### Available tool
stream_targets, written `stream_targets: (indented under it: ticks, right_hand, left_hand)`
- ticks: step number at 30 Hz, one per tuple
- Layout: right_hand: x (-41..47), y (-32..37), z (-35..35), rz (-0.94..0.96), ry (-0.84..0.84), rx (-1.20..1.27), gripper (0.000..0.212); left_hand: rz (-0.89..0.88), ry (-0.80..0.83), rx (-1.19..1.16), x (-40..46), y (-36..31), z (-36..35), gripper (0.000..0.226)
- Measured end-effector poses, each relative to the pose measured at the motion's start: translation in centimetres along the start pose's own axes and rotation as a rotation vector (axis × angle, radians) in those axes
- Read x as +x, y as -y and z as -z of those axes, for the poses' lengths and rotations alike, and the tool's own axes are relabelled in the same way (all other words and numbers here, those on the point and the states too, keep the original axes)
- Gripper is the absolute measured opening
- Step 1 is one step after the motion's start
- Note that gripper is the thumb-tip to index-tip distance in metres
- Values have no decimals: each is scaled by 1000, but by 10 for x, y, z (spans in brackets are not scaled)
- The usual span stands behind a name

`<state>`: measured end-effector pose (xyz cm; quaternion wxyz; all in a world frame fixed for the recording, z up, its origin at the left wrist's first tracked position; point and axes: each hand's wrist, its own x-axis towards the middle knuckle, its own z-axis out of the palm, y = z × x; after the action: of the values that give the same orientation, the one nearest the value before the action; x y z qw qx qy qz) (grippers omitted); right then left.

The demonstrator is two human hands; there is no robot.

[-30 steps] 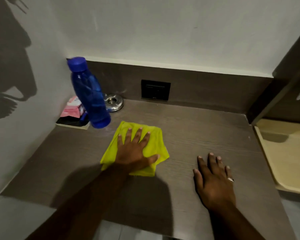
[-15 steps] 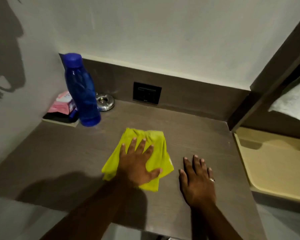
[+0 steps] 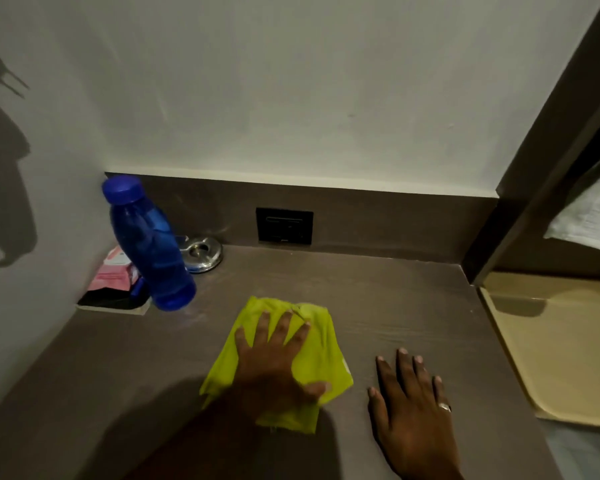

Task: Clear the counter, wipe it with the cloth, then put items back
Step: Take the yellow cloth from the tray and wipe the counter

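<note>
Two hands lie flat on the desk point(image 3: 378, 306): left hand point(image 3: 274, 362), fingers point(image 3: 262, 329) spread, pins the thin, limp yellow cloth point(image 3: 321, 358) at centre, best driven by palm pressure; right hand point(image 3: 413, 414), fingers apart, rests bare at 3 o'clock of it.

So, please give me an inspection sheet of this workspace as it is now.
Surface: brown counter, faint smears near the bottle.
Job's things: yellow cloth flat mid-counter.
Clutter: blue bottle, metal ashtray, pink packet on a dark pad, all in the back left corner.
Grippers: left hand spread flat on the cloth; right hand flat on the bare counter, ring on.
Cables: nothing seen; black socket in the backsplash.
Surroundings: white wall, beige tray to the right.
</note>
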<state>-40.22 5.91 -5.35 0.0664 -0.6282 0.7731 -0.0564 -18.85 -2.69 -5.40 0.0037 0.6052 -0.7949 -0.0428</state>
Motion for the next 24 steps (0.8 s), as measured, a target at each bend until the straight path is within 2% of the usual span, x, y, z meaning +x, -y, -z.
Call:
stream_targets:
  ticks: [3, 6, 11, 17, 24]
  right_hand:
    - [2, -4, -4, 8, -17, 15, 64]
    - [4, -8, -12, 28, 1, 37, 69]
    - [4, -11, -14, 43, -27, 23, 66]
    - [1, -9, -13, 48, -6, 17, 68]
    - [-1, -11, -11, 37, 45, -1, 61]
  left_hand:
    - [60, 85, -69, 64, 7, -10, 114]
    - [79, 97, -63, 119, 18, -7, 117]
    - [35, 62, -48, 147, 33, -9, 118]
    - [16, 65, -42, 90, 32, -7, 108]
    - [-78, 14, -10, -60, 29, -7, 98]
